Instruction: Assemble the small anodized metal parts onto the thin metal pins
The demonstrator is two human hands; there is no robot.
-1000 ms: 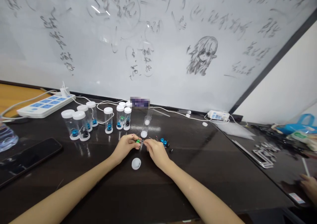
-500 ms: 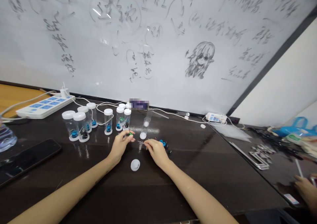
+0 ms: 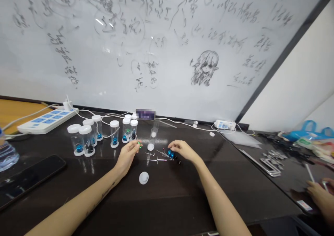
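My left hand (image 3: 127, 158) is closed, thumb and fingertips pinching a small green part (image 3: 140, 145). A thin metal piece sticks up beside it. My right hand (image 3: 185, 150) hovers with bent, slightly parted fingers just above small blue metal parts (image 3: 170, 154), and I see nothing held in it. Black bits (image 3: 179, 162) lie under and beside that hand. Between the hands, several thin metal rods (image 3: 157, 159) are scattered on the dark table. A clear tube (image 3: 153, 138) with a white end stands just behind them, and a white cap (image 3: 143, 178) lies in front.
Capped clear tubes (image 3: 87, 142) with blue and black parts inside stand to the left. A power strip (image 3: 48, 120), a phone (image 3: 31, 178) and a water bottle (image 3: 7, 152) are farther left. At right are bent metal bars (image 3: 263, 166) and another person's hand (image 3: 319, 196).
My right hand has let go of a thin metal rod, now on the table, and moved right to the blue parts. My left hand keeps the green part. The view has tilted slightly.
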